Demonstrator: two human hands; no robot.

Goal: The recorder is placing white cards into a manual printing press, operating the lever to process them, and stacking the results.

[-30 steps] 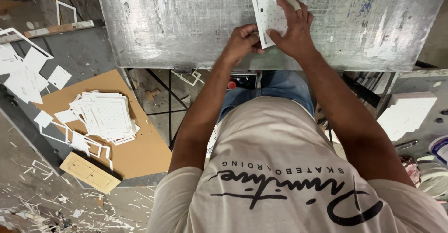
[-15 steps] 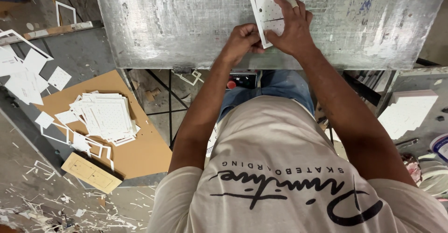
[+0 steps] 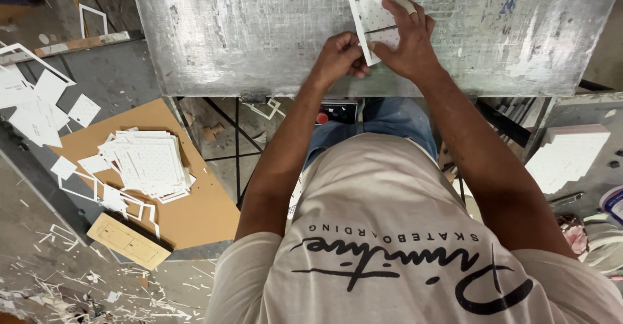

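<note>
A white square card [image 3: 375, 7] with a dotted middle and a plain border lies on the scratched metal table [image 3: 259, 32]. My right hand [image 3: 409, 48] lies over the card's lower right part, fingers pressed on it, thumb at its lower edge. My left hand [image 3: 339, 58] pinches the card's lower left corner, just beside the right thumb. A thin dark line runs across the card under my right fingers. Both forearms reach forward from my light printed shirt [image 3: 402, 252].
A stack of white dotted cards [image 3: 150, 163] lies on a brown cardboard sheet [image 3: 195, 217] at the left, with loose white frames and offcuts [image 3: 32, 107] around it. Another white stack [image 3: 568, 156] sits at the right. A wooden block [image 3: 128, 241] and paper scraps [image 3: 58, 291] lie on the floor.
My right fingers have shifted slightly on the card and a dark line now shows across it. The card and my left hand have stayed nearly in place.
</note>
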